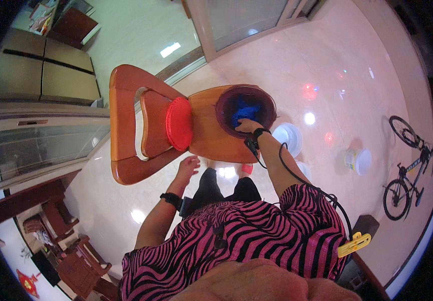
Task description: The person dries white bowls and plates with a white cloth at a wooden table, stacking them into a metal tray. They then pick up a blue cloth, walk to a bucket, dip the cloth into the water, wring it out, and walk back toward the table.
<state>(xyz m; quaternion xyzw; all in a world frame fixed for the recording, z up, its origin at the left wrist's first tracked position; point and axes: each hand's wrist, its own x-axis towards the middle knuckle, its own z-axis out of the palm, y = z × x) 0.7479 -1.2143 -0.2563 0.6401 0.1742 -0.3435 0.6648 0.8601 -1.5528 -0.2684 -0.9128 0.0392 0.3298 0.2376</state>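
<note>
A dark purple round basin (pixel 226 126) stands on the seat of a wooden chair (pixel 207 124). Blue material (pixel 246 109), perhaps cloth, lies inside it. My right hand (pixel 247 125) reaches over the near rim, with the fingers at the blue material; whether they grip it is not clear. My left hand (pixel 189 166) hangs beside the near edge of the chair, fingers loosely bent and holding nothing. Against the chair's backrest rests a round red cushion or cover (pixel 179 124). Both wrists wear black bands, and a black cable runs along my right arm.
A white bucket (pixel 288 138) stands on the floor right of the chair, with another white container (pixel 303 170) partly hidden behind my arm. Farther right are a white tub (pixel 362 161) and a bicycle (pixel 408 169). Sliding glass doors (pixel 246 22) and wooden furniture (pixel 79 263) stand around.
</note>
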